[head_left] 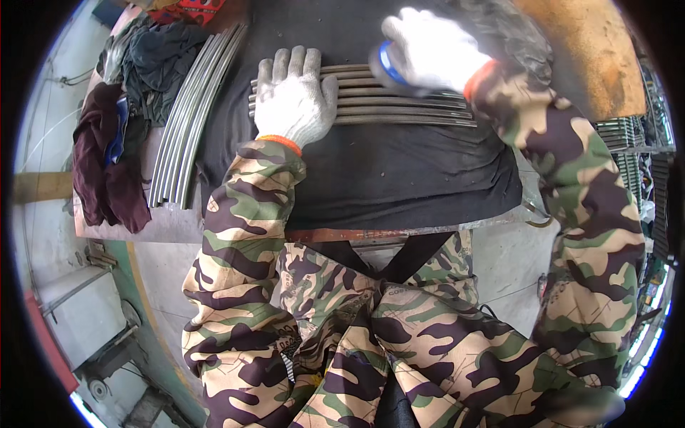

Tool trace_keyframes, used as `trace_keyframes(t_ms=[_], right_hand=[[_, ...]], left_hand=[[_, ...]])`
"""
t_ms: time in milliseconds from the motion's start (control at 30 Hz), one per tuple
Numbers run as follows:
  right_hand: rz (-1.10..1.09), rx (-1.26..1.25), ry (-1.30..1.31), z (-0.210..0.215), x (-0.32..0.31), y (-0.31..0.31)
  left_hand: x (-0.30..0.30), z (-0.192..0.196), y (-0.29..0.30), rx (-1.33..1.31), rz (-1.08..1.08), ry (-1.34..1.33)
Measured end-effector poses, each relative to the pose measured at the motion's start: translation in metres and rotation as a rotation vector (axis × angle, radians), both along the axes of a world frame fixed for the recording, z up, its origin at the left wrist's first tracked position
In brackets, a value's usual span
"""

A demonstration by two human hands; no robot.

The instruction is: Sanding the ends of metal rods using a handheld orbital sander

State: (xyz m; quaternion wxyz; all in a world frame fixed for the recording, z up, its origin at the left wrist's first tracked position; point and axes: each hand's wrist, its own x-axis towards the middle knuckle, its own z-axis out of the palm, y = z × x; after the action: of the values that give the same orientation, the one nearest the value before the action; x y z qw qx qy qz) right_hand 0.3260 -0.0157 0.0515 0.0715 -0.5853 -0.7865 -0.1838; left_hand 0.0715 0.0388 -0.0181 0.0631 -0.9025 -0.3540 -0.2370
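Several thin grey metal rods (399, 101) lie side by side across a black cloth (399, 171) on the table. My left hand (296, 96), in a whitish work glove with an orange cuff, rests flat over their left end with its fingers stretched out. Above the right part of the rods is my right hand (435, 50), gloved too and smeared by motion. It grips a dark round thing with a blue ring (389, 64); blur hides its exact kind. Whether that thing touches the rods I cannot tell.
A second bundle of shinier metal rods (196, 118) lies to the left. Beyond it are crumpled dark rags (160, 60) and a maroon cloth (103, 160). A red crate (193, 11) stands at the far left, and a brown board (603, 57) at the far right.
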Motion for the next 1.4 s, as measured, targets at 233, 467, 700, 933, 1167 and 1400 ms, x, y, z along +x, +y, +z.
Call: trace_keyframes(t_ms=[233,467,700,933,1167,1400], right_hand=[[0.059,0.015,0.044,-0.007,-0.008,-0.001],[0.099,-0.097,0.013,0.008,-0.029,-0.028],[-0.008,-0.088,0.044,0.008,-0.016,0.010],[-0.024,-0.160,0.060,0.021,-0.036,0.007],[0.140,-0.173,0.115,0.031,-0.047,-0.028],[-0.011,-0.087,0.004,0.016,-0.020,0.001]], left_hand=[[-0.004,-0.002,0.005,0.004,-0.008,0.006],[-0.023,0.002,0.012,0.024,0.061,0.050],[-0.016,-0.012,0.018,0.101,0.053,-0.047],[-0.016,0.000,0.012,-0.026,0.075,0.028],[-0.018,0.002,0.010,0.009,0.103,0.025],[-0.012,-0.002,0.016,-0.020,0.110,0.030]])
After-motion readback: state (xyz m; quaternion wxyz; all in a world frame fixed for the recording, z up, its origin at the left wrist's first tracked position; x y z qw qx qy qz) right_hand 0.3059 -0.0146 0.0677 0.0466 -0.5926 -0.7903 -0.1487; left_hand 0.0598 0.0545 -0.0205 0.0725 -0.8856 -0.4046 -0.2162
